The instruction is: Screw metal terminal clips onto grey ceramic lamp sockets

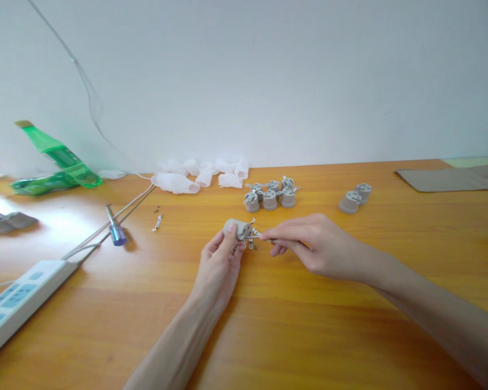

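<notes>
1. While the left hand [218, 268] grips a grey ceramic lamp socket [236, 228], the right hand [315, 244] pinches a metal clip [252, 234] at its end, the hands close together.
2. Sockets with metal fittings [269, 200], grouped beyond them on the worktop [309, 325].
3. Two sockets without visible fittings [354, 197], farther right.
4. Loose clip [157, 222] and blue-handled screwdriver [117, 234], left.

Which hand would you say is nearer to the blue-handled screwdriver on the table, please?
Left. The left hand, holding a grey lamp socket, is to the right of the blue-handled screwdriver; the right hand lies farther right, beyond the socket.
</notes>
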`<state>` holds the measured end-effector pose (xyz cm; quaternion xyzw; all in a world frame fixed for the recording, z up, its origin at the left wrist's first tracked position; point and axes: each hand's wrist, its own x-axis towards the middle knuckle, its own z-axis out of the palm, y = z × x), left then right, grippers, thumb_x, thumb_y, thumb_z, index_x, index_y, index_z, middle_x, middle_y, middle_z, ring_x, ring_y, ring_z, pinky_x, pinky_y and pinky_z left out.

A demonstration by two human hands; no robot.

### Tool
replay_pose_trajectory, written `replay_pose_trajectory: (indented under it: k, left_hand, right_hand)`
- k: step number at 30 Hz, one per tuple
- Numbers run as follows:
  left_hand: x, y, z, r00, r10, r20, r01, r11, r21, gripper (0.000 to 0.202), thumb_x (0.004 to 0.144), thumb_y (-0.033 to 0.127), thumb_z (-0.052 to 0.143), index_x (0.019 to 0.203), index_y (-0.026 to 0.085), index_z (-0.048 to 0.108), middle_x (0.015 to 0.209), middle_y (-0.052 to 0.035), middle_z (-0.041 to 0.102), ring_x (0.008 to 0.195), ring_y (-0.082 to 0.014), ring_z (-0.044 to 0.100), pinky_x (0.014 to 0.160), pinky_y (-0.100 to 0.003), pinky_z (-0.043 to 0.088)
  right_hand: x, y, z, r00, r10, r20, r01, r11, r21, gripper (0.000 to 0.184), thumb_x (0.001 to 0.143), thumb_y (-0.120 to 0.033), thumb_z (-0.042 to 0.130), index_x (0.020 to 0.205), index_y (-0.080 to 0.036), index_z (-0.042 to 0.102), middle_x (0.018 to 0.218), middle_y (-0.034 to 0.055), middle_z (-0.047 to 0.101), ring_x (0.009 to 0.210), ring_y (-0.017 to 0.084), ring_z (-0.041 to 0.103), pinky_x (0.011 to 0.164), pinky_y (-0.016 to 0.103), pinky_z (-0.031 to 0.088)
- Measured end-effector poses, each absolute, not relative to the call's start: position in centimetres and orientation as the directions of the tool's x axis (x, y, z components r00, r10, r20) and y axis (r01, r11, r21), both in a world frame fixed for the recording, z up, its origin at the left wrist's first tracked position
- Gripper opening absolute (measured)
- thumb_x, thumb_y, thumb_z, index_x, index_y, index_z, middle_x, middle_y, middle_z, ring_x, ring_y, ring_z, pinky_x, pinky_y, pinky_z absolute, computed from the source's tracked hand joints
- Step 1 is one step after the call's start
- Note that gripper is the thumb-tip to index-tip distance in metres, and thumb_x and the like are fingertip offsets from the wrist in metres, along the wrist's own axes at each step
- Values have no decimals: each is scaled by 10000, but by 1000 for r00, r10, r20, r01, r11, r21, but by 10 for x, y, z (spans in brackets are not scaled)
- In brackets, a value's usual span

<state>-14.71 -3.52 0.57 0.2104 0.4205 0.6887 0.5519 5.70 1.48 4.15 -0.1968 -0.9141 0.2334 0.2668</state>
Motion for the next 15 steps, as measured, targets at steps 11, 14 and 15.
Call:
replay_pose_trajectory:
  k: [11,14,15]
  left_hand:
    - [-149,-34,6,-343,925,-161,-576,-72,814,232,742,272,874,883,126,762,899,-31,733,787,-97,629,749,-206,490]
    - [-148,-34,7,-348,928,-134,-546,-85,834,253,718,294,891,877,143,766,914,-19,732,800,-91,614,739,-199,476]
    - [-147,-34,7,-349,929,-125,-534,-87,841,259,716,307,892,879,149,768,920,-16,731,802,-90,609,739,-199,473]
  right_hand:
    - [37,-4,47,-594,802,58,294,284,-913,287,1013,-225,449,1126,-164,706,606,-3,686,515,144,687,531,234,490]
    - [31,-8,53,-508,841,-183,218,-80,-973,295,1029,-258,436,887,-149,670,547,-18,616,402,106,602,427,199,406]
    - [29,-9,55,-486,844,-228,190,-153,-970,295,1026,-243,445,834,-148,647,541,-20,604,385,91,573,422,194,393]
